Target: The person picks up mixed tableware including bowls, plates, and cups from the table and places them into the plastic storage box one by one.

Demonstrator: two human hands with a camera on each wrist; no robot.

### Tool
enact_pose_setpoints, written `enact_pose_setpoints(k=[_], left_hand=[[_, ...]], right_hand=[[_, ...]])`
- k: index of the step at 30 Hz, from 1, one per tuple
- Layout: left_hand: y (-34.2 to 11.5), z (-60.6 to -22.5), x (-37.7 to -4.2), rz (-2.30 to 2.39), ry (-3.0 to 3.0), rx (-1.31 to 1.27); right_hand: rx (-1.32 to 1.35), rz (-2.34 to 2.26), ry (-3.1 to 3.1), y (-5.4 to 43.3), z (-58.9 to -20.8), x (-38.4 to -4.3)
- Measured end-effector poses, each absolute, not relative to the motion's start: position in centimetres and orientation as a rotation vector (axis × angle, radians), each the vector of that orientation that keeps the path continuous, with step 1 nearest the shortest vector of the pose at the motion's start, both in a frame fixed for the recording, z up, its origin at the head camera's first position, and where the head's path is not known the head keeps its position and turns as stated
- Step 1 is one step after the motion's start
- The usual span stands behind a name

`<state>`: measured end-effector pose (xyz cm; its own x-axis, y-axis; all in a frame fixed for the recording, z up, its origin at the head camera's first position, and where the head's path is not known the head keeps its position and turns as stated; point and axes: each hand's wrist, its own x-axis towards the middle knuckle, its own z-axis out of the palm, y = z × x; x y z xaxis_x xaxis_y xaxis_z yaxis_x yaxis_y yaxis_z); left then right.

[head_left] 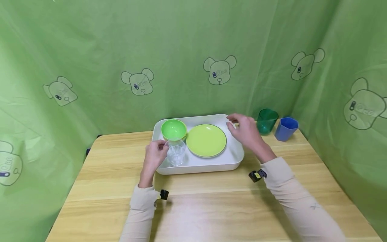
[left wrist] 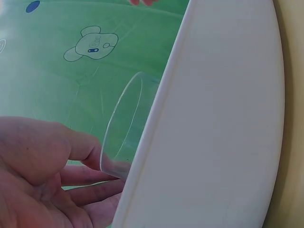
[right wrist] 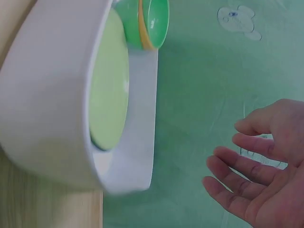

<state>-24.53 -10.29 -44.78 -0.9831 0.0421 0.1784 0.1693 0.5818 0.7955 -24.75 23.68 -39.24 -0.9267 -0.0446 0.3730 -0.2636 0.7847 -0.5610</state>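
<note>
My left hand [head_left: 155,155] pinches the rim of a clear cup [head_left: 176,154], which stands upright at the front left of a white tray [head_left: 196,169]. In the left wrist view thumb and fingers close on the rim of the clear cup [left wrist: 124,126], its lower part hidden behind the tray wall. Behind that cup sits a stack of bowls [head_left: 173,128], bright green on top with yellow beneath. A yellow-green plate [head_left: 206,140] lies in the middle of the tray. Above the tray's right end hovers my right hand [head_left: 245,131], fingers loosely bent and holding nothing.
A dark green see-through cup [head_left: 267,121] and a blue angular cup [head_left: 286,129] stand on the wooden table [head_left: 193,215] right of the tray. A green curtain [head_left: 181,40] with bear-head prints hangs behind and at both sides.
</note>
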Motion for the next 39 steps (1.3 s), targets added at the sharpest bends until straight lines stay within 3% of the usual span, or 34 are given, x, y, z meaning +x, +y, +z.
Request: enact_pose_setpoints(k=[39], left_hand=[[-10.6, -45.4, -24.6, -1.374, -2.726, -0.154]], right_hand=[[0.083, 0.671, -2.823, 36.0, -39.3, -30.0]])
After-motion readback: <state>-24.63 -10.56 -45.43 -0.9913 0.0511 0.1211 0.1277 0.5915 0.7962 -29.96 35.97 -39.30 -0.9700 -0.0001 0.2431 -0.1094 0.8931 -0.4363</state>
